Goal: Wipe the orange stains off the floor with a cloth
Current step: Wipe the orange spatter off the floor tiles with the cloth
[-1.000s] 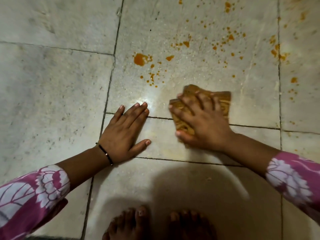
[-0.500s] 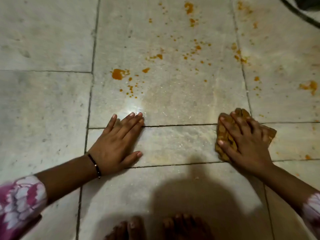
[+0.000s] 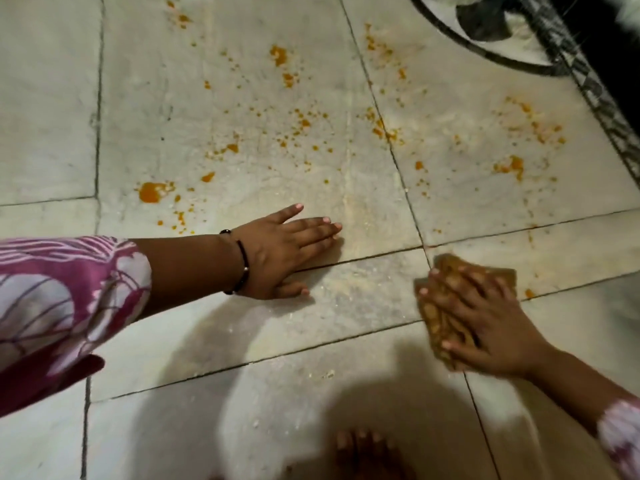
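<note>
Orange stains dot the pale stone floor (image 3: 242, 341): a large blob (image 3: 150, 192) at the left, scattered specks (image 3: 301, 123) in the middle, and smeared patches (image 3: 512, 166) at the right. My right hand (image 3: 485, 323) presses flat, fingers spread, on a stained brownish-orange cloth (image 3: 440, 313) lying on the floor at the lower right. My left hand (image 3: 280, 254) rests flat on the floor, fingers straight and pointing right, just below the stains. It holds nothing.
A dark round fan base or ring (image 3: 485, 39) and a dark patterned edge (image 3: 595, 98) sit at the top right. My bare toes (image 3: 363, 445) show at the bottom. Dark joints cross the floor tiles.
The view has swung right and tilted. My right hand has slid the cloth rightward across the floor, past a tile joint. My left hand stays planted flat on the floor.
</note>
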The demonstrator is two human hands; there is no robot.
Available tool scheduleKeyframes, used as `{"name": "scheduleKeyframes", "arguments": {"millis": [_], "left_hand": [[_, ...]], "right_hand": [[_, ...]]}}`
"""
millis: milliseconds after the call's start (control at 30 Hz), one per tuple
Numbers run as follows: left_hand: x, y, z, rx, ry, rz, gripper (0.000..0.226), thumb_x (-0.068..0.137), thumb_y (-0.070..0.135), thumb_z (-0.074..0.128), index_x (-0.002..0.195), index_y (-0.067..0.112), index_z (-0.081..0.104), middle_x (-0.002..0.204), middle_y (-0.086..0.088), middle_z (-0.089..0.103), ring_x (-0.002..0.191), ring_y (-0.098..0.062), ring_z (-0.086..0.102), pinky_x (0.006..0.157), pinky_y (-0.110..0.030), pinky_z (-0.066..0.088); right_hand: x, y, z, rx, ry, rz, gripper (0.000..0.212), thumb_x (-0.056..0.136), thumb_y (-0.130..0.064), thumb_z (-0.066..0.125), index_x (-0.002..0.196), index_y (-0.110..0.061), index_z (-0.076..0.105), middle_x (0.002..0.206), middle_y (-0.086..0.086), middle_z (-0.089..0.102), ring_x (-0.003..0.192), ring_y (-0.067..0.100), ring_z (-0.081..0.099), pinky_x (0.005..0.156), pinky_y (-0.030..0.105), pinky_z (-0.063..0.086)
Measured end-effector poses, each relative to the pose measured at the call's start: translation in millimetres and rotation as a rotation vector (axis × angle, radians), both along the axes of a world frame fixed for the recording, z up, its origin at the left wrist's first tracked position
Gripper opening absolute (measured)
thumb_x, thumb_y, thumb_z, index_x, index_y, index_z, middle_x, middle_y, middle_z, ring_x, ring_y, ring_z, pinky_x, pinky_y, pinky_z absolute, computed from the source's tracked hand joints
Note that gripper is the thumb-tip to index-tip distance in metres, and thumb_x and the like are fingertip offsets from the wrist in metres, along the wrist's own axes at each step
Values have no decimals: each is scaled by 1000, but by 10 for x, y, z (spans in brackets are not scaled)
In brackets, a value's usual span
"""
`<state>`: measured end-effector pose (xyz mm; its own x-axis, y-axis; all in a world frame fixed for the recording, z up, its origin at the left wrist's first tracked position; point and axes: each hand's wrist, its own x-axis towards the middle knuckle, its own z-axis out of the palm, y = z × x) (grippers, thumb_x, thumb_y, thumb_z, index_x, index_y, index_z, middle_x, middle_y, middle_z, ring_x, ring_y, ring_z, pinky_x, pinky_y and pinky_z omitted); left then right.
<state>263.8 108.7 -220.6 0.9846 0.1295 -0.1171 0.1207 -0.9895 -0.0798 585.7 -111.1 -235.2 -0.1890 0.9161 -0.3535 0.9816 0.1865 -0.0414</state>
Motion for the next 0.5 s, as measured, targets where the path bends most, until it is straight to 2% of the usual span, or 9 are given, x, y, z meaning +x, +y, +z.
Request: {"name": "scheduleKeyframes", "arguments": {"millis": [100, 167, 233, 300, 367, 433, 500], "left_hand": [[108, 19, -35, -69, 53, 35, 81, 91, 58, 33, 151, 11, 5, 159, -6, 4, 146, -20, 7, 111, -40, -11], [175, 40, -27, -88, 168, 85, 81, 93, 59, 29, 150, 13, -5, 159, -4, -6, 146, -19, -3, 109, -38, -17], [234, 29, -62, -110, 139, 142, 80, 93, 60, 29, 151, 11, 3, 159, -7, 2, 146, -21, 5, 112, -41, -11], [305, -16, -90, -114, 61, 217, 78, 91, 59, 31, 149, 8, 19, 156, -10, 20, 143, -24, 22, 116, -43, 0], [387, -113, -110, -176, -50, 406, 75, 89, 56, 32, 146, 6, 28, 153, -12, 29, 139, -26, 30, 115, -44, 6], [453, -243, -132, -235, -160, 551, 72, 90, 52, 32, 145, 6, 30, 153, -12, 28, 140, -25, 27, 113, -44, 8], [478, -374, -205, -271, -223, 600, 69, 91, 49, 33, 146, 8, 28, 155, -10, 23, 142, -21, 21, 113, -44, 8]], "right_hand": [[185, 545, -5, 86, -30, -265, 72, 82, -77, 15, 147, -44, 18, 155, -2, 26, 135, 37, 26, 100, 56, 25], [76, 934, -57, 122, -36, -333, 74, 81, -76, 18, 147, -43, 20, 155, -3, 24, 135, 36, 23, 101, 55, 23], [-185, 1223, -86, 144, -28, -332, 76, 80, -76, 19, 147, -41, 20, 156, -2, 23, 137, 37, 21, 104, 56, 21], [-499, 1312, -93, 126, -1, -299, 76, 80, -75, 21, 148, -40, 18, 157, -2, 19, 139, 36, 17, 108, 59, 15], [-734, 1269, -97, 146, 21, -252, 74, 83, -73, 24, 148, -37, 21, 157, -2, 21, 139, 36, 19, 109, 61, 14], [-915, 1183, -70, 165, 28, -236, 72, 84, -72, 26, 146, -35, 28, 154, -1, 29, 136, 36, 28, 107, 62, 20], [-1048, 1010, -90, 178, 56, -237, 71, 85, -71, 29, 144, -32, 34, 151, 1, 36, 132, 36, 34, 106, 61, 21]]}}
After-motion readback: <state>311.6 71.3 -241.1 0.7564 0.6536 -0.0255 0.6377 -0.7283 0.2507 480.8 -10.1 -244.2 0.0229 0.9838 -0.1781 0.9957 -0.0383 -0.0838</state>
